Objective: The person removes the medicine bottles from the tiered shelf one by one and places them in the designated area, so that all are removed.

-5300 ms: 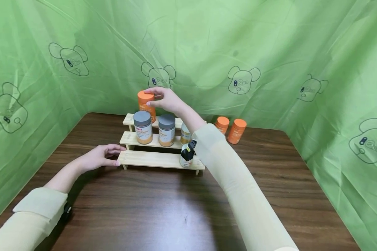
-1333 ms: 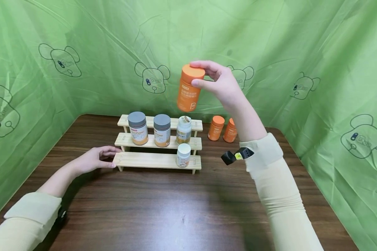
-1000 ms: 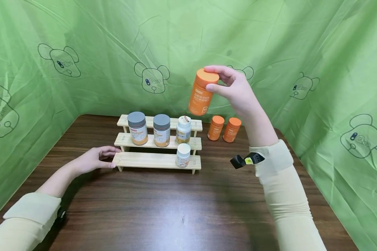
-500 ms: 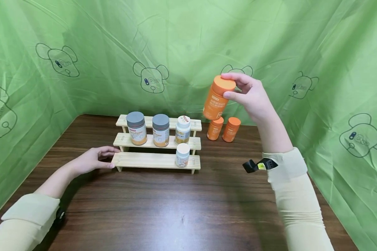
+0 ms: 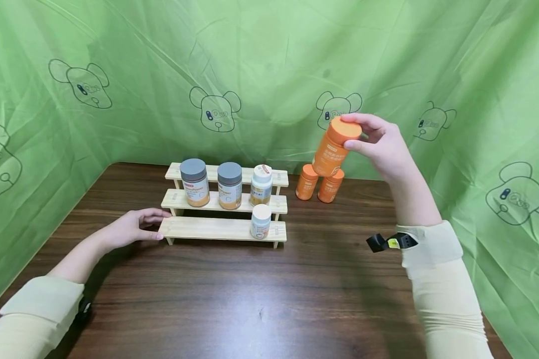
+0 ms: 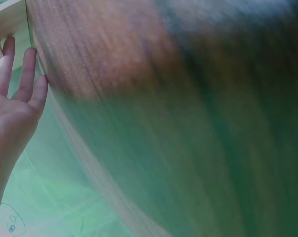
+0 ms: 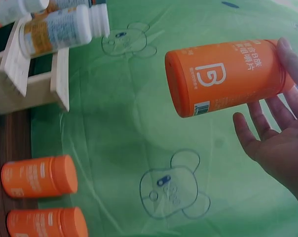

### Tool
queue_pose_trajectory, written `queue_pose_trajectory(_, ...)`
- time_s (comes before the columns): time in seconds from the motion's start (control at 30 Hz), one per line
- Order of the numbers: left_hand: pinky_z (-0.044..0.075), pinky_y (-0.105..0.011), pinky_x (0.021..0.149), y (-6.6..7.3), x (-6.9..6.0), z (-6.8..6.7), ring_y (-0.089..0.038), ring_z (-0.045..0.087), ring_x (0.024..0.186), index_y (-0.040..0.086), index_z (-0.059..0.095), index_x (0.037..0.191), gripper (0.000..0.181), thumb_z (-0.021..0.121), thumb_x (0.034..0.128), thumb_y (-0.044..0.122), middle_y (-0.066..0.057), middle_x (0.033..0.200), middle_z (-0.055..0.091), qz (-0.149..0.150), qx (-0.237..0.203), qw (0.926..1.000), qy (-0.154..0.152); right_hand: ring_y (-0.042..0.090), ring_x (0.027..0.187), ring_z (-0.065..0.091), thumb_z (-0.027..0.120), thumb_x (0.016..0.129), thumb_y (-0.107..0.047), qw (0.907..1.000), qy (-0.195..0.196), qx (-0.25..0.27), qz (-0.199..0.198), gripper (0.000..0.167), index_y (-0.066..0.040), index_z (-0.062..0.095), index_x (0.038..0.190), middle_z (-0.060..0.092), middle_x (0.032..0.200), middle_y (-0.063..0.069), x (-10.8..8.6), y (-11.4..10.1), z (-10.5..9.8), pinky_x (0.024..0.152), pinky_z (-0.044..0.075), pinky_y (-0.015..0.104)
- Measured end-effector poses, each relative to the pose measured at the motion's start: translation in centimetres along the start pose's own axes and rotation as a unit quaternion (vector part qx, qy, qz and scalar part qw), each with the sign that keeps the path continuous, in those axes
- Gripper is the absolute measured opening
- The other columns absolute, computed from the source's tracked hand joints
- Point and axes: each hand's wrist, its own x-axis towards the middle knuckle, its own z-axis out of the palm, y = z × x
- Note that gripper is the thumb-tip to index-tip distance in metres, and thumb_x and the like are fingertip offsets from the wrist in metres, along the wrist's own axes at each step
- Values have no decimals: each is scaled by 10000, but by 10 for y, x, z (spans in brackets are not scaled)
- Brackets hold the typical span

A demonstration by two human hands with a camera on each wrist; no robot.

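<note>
Dark wood-grain table (image 5: pixel 233 284). Pale wooden three-tier rack (image 5: pixel 206 228), left end touched by left hand (image 5: pixel 128 232), fingers relaxed, nearly straight. Smooth orange cylindrical bottle (image 5: pixel 330 155) pinched at cap by right hand (image 5: pixel 381 144), held tilted in air right of rack; white "B" and barcode clearly shown by right wrist view alone.

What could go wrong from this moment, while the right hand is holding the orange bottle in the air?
The held bottle could slip: the right hand holds it tilted, near its lid.

If lowered carelessly, it might knock over the two standing orange bottles, which are close together on the table.

The left hand touches the wooden rack, so a sudden push might topple the containers on it.
</note>
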Motion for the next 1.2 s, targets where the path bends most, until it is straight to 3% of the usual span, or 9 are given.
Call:
queue_pose_trajectory(0.27,407,-155,897,2,0,0,-32,571,1087,89,520,1298,567,752,804,244,-165,1253,604,2,-15,10000,-16,193,1044,588,603,787,208,9999,63,53,-147,453,38,603,1207,654,1154,92,-14,9,-21,873,488,260)
queue_pose_trajectory(0.67,394,-139,894,2,-1,0,6,557,1086,90,526,1298,575,756,800,261,-160,1256,603,-32,-10,10000,9,174,1044,593,590,801,205,9995,308,-64,-17,447,53,585,1221,661,1155,68,-34,28,-47,874,483,240)
queue_pose_trajectory(0.9,401,-153,901,2,-1,0,23,550,1090,107,528,1295,565,754,801,267,-146,1259,605,-59,-16,10000,13,153,1039,597,611,794,194,9976,669,-145,69,443,52,592,1213,668,1140,50,-41,45,-65,884,469,225)
queue_pose_trajectory(1.2,404,-165,904,3,-1,1,12,552,1092,111,527,1295,559,749,806,263,-151,1263,601,-40,-14,10000,-9,115,1043,591,647,799,143,9912,1156,-423,485,453,22,592,1232,667,1134,1,-49,71,-82,871,459,189)
